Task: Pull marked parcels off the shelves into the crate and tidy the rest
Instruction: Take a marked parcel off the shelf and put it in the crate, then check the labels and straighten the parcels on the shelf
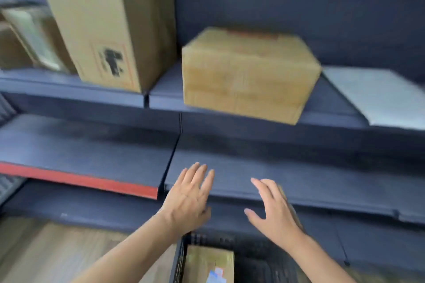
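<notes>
- The left hand (187, 200) sits just below the centre of the frame, its fingers (200, 177) straight, close together and released, holding nothing, spread over the front edge of the lower shelf (299, 181).
- The right hand (276, 216) is just to the right of it, fingers (264, 187) loosely spread and released, thumb out toward the left; nothing is gripped, though a blurred tan edge shows behind its outer side and I cannot tell what that is.
- Below the two hands, at the bottom centre of the frame, stands a dark slatted crate (181, 257), and in it lies a brown parcel (207, 262) with a small pale-blue and pink label at its lower part.
- In the middle of the frame a squat cardboard box (248, 73) sits on the upper shelf (165, 96), its near corner overhanging the shelf's front edge.
- To the left of it, upper left of the frame, a tall cardboard box (103, 20) stands tilted, with black print low on its face.
- At the far left edge sits a smaller, blurred parcel (30, 37).
- At the right edge a flat pale-grey packet (377, 96) lies on the upper shelf.
- A red strip (78, 179) edges the left section of the lower shelf.
- Wooden floor (46, 253) shows at the lower left.
</notes>
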Available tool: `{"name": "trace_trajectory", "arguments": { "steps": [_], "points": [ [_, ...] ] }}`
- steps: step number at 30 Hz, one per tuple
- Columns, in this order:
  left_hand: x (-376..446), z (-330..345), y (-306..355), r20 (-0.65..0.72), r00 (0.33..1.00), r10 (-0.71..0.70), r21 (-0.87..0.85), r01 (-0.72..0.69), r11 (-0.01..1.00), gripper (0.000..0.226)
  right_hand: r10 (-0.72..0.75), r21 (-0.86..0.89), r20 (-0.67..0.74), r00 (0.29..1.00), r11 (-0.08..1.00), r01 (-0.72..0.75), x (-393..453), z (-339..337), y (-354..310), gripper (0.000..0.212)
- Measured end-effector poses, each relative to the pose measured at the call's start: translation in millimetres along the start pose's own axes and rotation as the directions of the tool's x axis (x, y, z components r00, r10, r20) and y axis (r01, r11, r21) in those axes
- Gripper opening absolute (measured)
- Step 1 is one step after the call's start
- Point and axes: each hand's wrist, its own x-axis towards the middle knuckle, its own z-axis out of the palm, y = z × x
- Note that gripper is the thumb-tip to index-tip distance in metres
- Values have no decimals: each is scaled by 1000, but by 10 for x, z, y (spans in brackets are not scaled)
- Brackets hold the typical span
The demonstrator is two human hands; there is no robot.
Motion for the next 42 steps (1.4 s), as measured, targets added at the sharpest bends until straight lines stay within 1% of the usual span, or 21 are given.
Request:
{"name": "trace_trajectory", "arguments": {
  "steps": [2, 3, 6, 8, 9, 10, 11, 14, 17, 20, 22, 24, 27, 29, 32, 34, 37, 42],
  "points": [
    [-21, -471, -37, -76, 997, 0, 33, 3, 999, 84, -33, 12, -41, 999, 999, 33, 17, -432, -270, 75],
    [-44, -702, -41, -115, 993, -2, 39, 7, 999, 86, -67, -1, -78, 995, 998, 67, 21, -620, -388, 74],
    [-155, -1388, -23, -211, 977, 25, 62, -12, 998, 87, -172, -30, -156, 973, 985, 169, 13, -1173, -764, 61],
    [-218, -1801, -41, -281, 959, 36, 57, -21, 998, 85, -257, -100, -180, 949, 965, 242, 49, -1547, -1005, 59],
    [-244, -2008, -58, -318, 947, 31, 52, -15, 999, 83, -285, -102, -171, 943, 957, 270, 81, -1734, -1107, 59],
    [-269, -2209, -88, -348, 937, 12, 41, 2, 999, 80, -293, -77, -168, 941, 956, 284, 116, -1930, -1208, 60],
    [-294, -2422, -122, -376, 927, -11, 37, 27, 999, 77, -314, -69, -197, 929, 949, 307, 178, -2108, -1288, 61],
    [-337, -3034, -232, -456, 887, -65, 14, 80, 997, 75, -351, -121, -278, 894, 936, 330, 360, -2636, -1579, 58],
    [-350, -3545, -374, -517, 844, -144, -30, 150, 988, 74, -420, -152, -375, 826, 907, 392, 577, -3075, -1827, 57],
    [-426, -3923, -490, -574, 796, -193, -22, 221, 975, 73, -486, -170, -379, 787, 873, 457, 752, -3408, -2121, 59],
    [-501, -4092, -553, -612, 762, -214, -16, 259, 966, 71, -520, -156, -393, 758, 850, 503, 861, -3496, -2313, 60],
    [-601, -4198, -637, -628, 735, -254, -11, 319, 948, 72, -546, -104, -392, 741, 826, 554, 950, -3483, -2512, 61],
    [-792, -4255, -823, -602, 725, -335, -31, 398, 917, 77, -572, -29, -398, 718, 790, 613, 1074, -3332, -2793, 65],
    [-976, -4246, -990, -584, 718, -378, -15, 456, 890, 80, -581, 30, -388, 715, 768, 640, 1140, -3190, -2995, 69],
    [-1315, -4233, -1263, -576, 679, -455, 1, 557, 831, 81, -612, 99, -327, 720, 736, 670, 1214, -2962, -3296, 72],
    [-1573, -4226, -1430, -561, 649, -513, -12, 614, 790, 83, -650, 100, -271, 710, 714, 693, 1256, -2829, -3525, 71],
    [-1938, -4245, -1638, -560, 615, -555, 26, 683, 730, 81, -672, 105, -228, 704, 702, 704, 1339, -2709, -3870, 70],
    [-2727, -4367, -2000, -578, 527, -623, 77, 796, 601, 79, -740, 81, -221, 635, 635, 768, 1403, -2512, -4760, 72]
  ]
}}
